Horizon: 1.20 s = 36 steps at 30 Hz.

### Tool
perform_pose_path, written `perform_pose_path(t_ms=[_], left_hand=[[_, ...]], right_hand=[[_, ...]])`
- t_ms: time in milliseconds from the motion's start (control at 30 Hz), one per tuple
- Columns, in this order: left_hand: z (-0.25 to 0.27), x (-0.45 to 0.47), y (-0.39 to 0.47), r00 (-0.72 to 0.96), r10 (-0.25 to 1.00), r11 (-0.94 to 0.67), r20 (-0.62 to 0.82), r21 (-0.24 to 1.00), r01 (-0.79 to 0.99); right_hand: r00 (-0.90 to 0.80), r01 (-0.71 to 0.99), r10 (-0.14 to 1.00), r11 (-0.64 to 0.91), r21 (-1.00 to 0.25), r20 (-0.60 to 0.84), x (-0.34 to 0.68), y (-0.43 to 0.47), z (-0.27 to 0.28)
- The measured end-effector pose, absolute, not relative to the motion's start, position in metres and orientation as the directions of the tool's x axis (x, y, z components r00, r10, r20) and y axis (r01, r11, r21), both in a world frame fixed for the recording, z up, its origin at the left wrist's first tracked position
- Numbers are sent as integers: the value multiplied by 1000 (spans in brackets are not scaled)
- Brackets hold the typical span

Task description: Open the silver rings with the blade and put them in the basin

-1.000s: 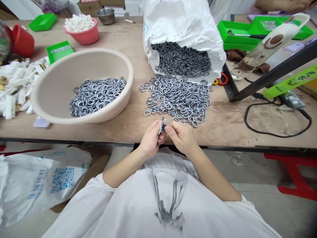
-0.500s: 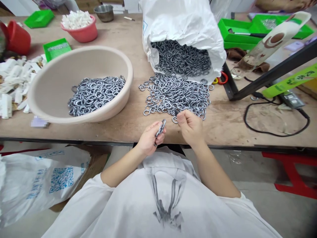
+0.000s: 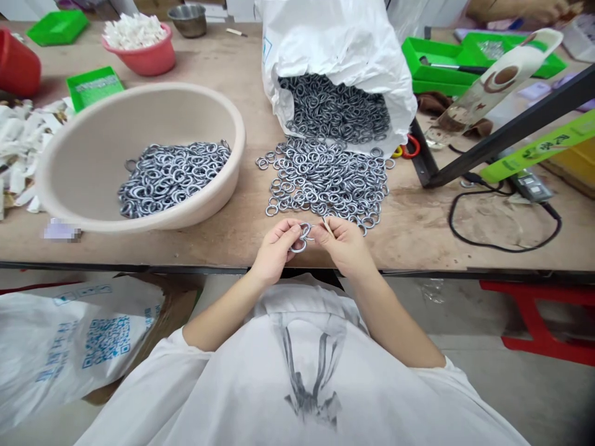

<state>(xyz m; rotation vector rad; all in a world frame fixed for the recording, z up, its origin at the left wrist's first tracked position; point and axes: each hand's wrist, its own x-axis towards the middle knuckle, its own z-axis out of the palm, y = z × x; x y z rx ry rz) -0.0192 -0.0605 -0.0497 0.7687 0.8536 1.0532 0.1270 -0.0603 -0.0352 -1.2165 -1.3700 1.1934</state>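
My left hand is closed on several grey rings, pinched between thumb and fingers over the table's front edge. Close beside it, my right hand grips a thin, narrow tool, pale along its visible side; its exact kind is hard to make out. The right fingertips meet the held rings, though I cannot tell whether they grip one. Just beyond both hands lies a loose pile of the same grey rings. It spills from the mouth of a white sack lying on its side.
Left of the pile stands a large beige basin partly filled with rings. A black metal frame and a black cable are on the right. Green trays and a red bowl sit farther back. Another person's hand shows at top right.
My hands have come together, the right moving left and down to the rings in the left. The tool in my right hand now shows its pale side. The view has shifted slightly.
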Motion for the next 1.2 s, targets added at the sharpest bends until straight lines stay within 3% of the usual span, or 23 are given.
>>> perform_pose_path(t_ms=[133,333,400,600,667,767,900,1000,1200], left_hand=[[-45,-19,-60,344,916,336,-206,862,-379],[-43,-23,-56,408,883,380,-232,864,-331],[-43,-23,-55,408,880,395,-244,852,-344],[-46,-14,-57,411,859,463,-305,806,-370],[-46,-13,-56,414,858,462,-303,807,-368],[-45,-14,-56,409,858,471,-310,792,-388],[-41,-16,-58,400,855,492,-331,761,-423],[-39,-16,-59,400,853,499,-335,748,-438],[-39,-14,-61,403,847,511,-346,738,-440]], right_hand=[[-147,-51,986,-83,-995,-75,127,-54,-36],[-275,-129,949,-195,-972,-154,127,-58,-35],[-300,-162,948,-164,-973,-109,126,-59,-34],[-121,-181,992,13,-983,36,118,-50,-49],[-72,-129,995,53,-990,63,119,-49,-54],[-31,125,975,223,-967,221,127,-55,-55],[-196,475,874,481,-737,444,134,-68,-49],[-248,561,835,537,-630,491,134,-73,-47],[-256,618,830,535,-576,497,133,-71,-48]])
